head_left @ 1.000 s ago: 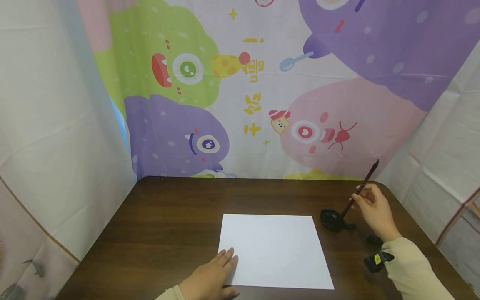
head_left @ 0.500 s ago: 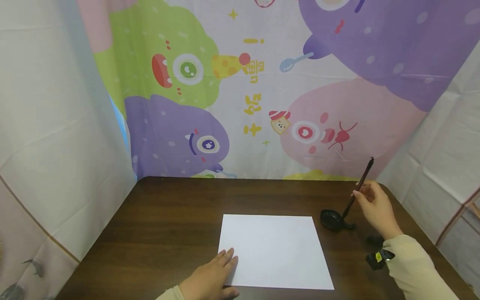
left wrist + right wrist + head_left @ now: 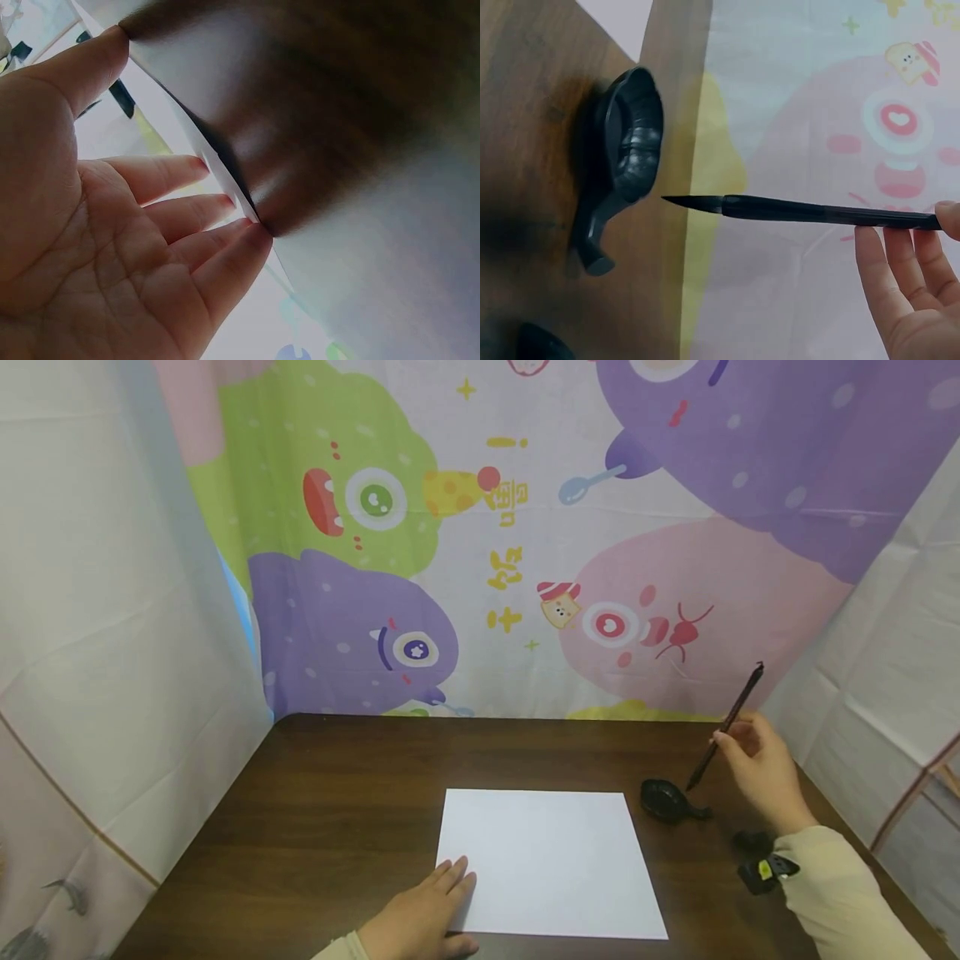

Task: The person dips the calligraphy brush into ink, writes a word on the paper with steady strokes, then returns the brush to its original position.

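Note:
My right hand (image 3: pixel 765 772) pinches a dark writing brush (image 3: pixel 742 700) by the middle of its handle, with the tip slanting down to the left. In the right wrist view, the brush's dark pointed bristles (image 3: pixel 694 202) are beside a black ink dish (image 3: pixel 639 127) with a short curved handle, apart from it. That dish stands on the table to the right of a blank white sheet of paper (image 3: pixel 558 860). My left hand (image 3: pixel 416 914) rests on the sheet's lower left edge, its fingers fairly straight and spread, as the left wrist view (image 3: pixel 112 240) also shows from the palm side.
A small black object (image 3: pixel 750 841) lies on the dark wooden table (image 3: pixel 337 777) near my right wrist; its kind cannot be told. A black device (image 3: pixel 759 875) is strapped at that wrist. A cartoon-printed curtain (image 3: pixel 480 677) hangs behind the table, with pale cloth on both sides.
My right hand has lifted the brush up and to the right, so its tip has come out of the ink dish. My left hand and the paper have stayed still.

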`<state>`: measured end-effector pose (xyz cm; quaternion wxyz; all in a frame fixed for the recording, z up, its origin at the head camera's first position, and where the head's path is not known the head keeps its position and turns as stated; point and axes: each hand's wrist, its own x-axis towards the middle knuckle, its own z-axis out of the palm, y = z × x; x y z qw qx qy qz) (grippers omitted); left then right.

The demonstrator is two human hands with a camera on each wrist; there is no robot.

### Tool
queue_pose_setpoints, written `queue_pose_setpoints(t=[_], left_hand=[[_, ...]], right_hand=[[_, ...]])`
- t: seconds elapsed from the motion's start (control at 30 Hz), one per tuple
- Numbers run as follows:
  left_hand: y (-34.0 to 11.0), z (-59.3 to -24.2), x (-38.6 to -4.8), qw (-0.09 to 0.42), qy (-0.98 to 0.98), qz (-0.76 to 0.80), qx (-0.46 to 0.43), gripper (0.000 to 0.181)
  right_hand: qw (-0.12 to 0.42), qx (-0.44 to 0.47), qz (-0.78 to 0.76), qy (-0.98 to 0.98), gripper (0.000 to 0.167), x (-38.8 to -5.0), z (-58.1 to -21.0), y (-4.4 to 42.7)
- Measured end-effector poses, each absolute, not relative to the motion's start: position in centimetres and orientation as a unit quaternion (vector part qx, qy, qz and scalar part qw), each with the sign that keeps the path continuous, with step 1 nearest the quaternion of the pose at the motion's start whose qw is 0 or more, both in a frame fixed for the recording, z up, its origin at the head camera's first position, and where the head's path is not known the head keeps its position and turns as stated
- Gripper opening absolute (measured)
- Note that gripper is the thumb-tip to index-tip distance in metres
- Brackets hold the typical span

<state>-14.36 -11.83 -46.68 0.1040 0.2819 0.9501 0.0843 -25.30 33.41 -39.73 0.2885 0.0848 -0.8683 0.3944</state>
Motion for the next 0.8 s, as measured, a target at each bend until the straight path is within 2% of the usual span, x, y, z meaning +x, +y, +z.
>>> queue_pose_setpoints(t=[0.53,0.8], left_hand=[[-11.9,-46.8,-14.2,0.098,0.95,0.084,0.285,0.079],[-11.9,-46.9,-14.3,0.092,0.95,0.081,0.287,0.079]], right_hand=[[0.254,0.148,0.619,-0.728,0.018,-25.1,-37.6,29.7],[0.241,0.148,0.613,-0.738,0.019,-25.0,-37.0,27.3]])
